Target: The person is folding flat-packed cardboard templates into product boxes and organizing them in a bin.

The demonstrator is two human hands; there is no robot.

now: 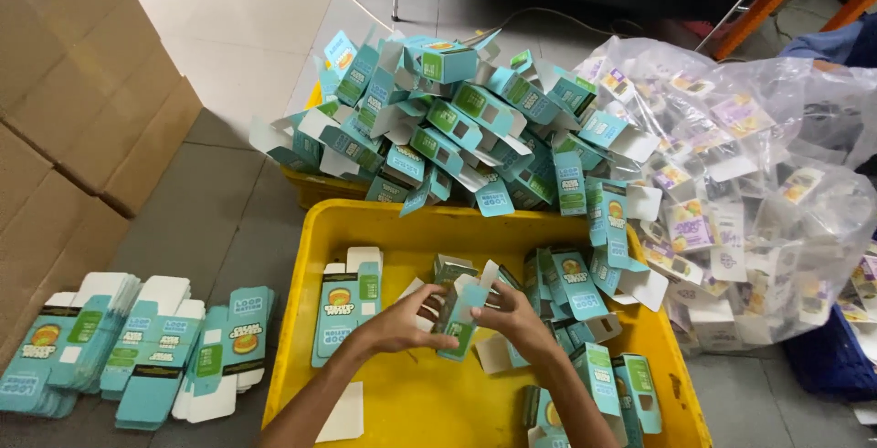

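1. Both hands are right over the middle of the yellow tray (301,320), and between them sits one small teal carton (459,313), half-formed and standing roughly upright.
2. The left hand (402,323) is curled around the carton's left side, fingers closed on it; the right hand (513,318) pinches its upper right edge, thumb and fingers shut on the card.
3. To do this fold well, I'd say: keep the left hand steady as the anchor, let the right hand press the flap along its crease, and square the corners before tucking so nothing buckles.
4. Just left of the carton, inside the tray, lies one short stack of flat blanks (347,311); I can't count its layers.
5. Right of the carton, towards the tray's right wall, folded cartons (585,297) lie tumbled, about ten showing.
6. Beyond the tray's far rim rises one big heap of open cartons (457,128), dozens, too many to count.
7. Left of the tray, on the floor, fanned flat blanks (137,347) lie in about four bundles.
8. Right of the tray, one clear plastic bag (776,183) bulges with pale packs, uncountable.
9. Far left of the tray, brown cardboard boxes (73,83) are stacked.
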